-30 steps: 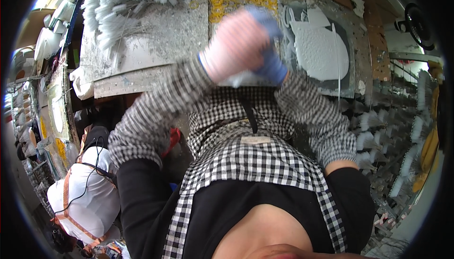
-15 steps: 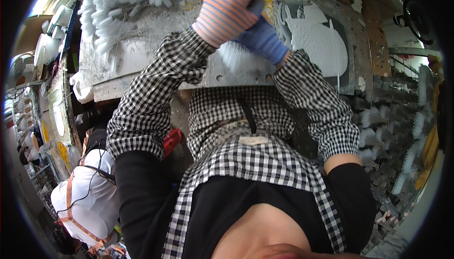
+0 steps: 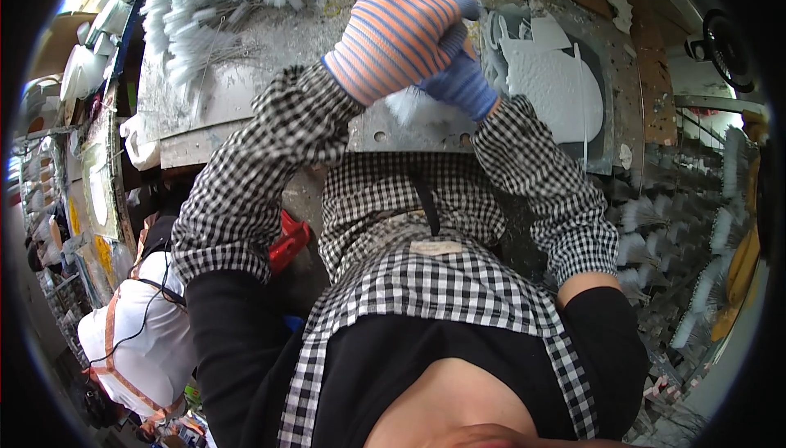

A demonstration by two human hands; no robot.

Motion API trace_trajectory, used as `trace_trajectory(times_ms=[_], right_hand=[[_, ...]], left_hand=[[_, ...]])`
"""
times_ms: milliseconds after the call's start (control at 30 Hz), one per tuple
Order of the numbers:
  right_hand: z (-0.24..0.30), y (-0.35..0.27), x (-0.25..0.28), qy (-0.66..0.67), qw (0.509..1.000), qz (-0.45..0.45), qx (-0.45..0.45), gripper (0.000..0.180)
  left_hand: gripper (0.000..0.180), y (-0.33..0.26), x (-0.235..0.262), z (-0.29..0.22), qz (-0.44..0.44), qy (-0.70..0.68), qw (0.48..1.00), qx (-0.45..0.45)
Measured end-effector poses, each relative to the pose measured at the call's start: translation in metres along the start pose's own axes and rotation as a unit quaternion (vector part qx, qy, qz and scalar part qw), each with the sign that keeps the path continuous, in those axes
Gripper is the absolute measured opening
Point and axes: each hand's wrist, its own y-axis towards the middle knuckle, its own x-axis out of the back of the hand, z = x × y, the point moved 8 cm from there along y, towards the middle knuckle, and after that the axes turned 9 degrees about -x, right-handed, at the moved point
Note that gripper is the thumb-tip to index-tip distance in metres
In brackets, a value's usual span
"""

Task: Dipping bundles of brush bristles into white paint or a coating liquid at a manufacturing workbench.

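Left hand (image 3: 397, 35) and right hand (image 3: 463, 88) have moved farther from the near edge of the counter (image 3: 254, 80), left curled over right, perhaps bracing; their pinch is hidden. White bristles (image 3: 416, 109) face that edge.

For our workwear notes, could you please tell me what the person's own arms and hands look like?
The left hand wears a striped orange and blue-grey glove; the right hand wears one that shows blue. Each arm has a black-and-white gingham oversleeve with gathered ends, then a black sleeve farther up.
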Motion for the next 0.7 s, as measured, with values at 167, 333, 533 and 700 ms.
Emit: trace_trajectory(times_ms=[167, 333, 533, 700], right_hand=[[-0.02, -0.01, -0.023, 0.001, 0.998, -0.059, 0.027, 0.058], [-0.008, -0.036, -0.022, -0.024, 0.945, -0.259, 0.2, 0.047], [0.019, -0.027, 0.026, 0.223, 0.94, -0.214, 0.144, 0.027], [-0.007, -0.035, -0.014, 0.209, 0.963, -0.149, 0.078, 0.022]], left_hand=[[0.024, -0.018, -0.022, -0.012, 0.066, -0.027, 0.997, 0.007], [0.037, -0.024, -0.01, -0.029, 0.054, -0.041, 0.998, -0.008], [0.025, 0.007, 0.019, -0.033, -0.023, -0.069, 0.997, 0.007], [0.02, -0.018, -0.018, -0.027, 0.069, -0.081, 0.993, 0.058]])
